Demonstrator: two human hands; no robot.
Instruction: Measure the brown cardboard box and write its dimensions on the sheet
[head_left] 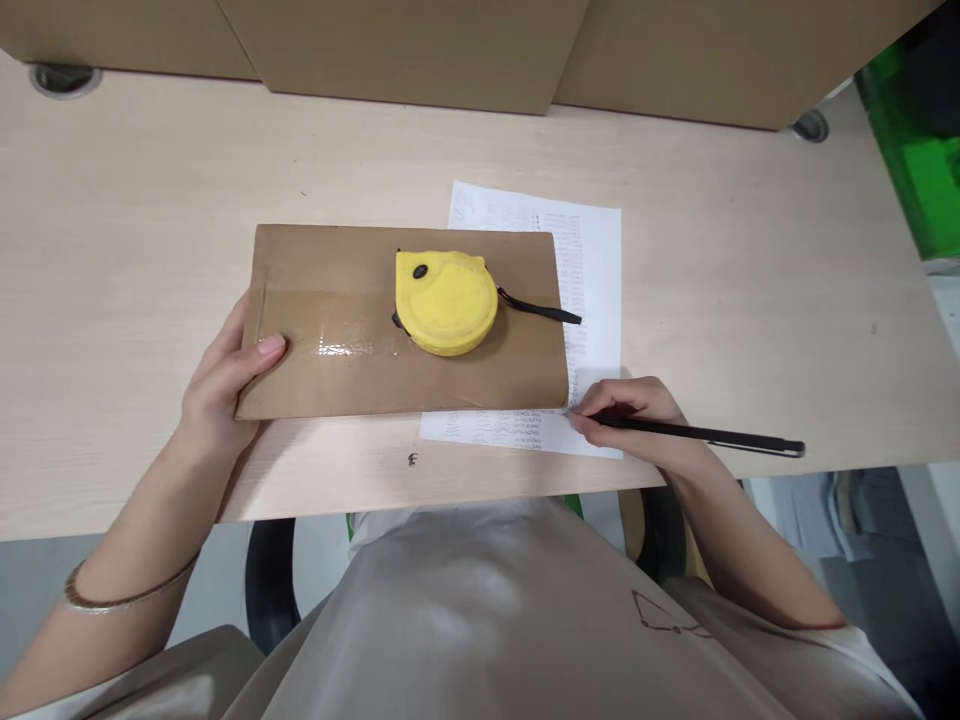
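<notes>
My left hand (223, 378) grips the left end of a flat brown cardboard box (322, 260), thumb on top and the other fingers hidden beneath. On the box lies a yellow tape measure (448, 305) with a black wrist strap (541, 311) trailing right. A white sheet of paper (600, 300) covered in small writing sits partly under the box. My right hand (634, 415) pinches a black pen (697, 432) near its tip, at the box's lower right corner, over the paper. The pen slants off to the right.
Large cardboard panels (405, 50) stand along the back of the pale wooden table (135, 220). Round cable grommets (64, 80) sit at the back corners. A green object (919, 170) is at the far right. The table's front edge runs close to my body.
</notes>
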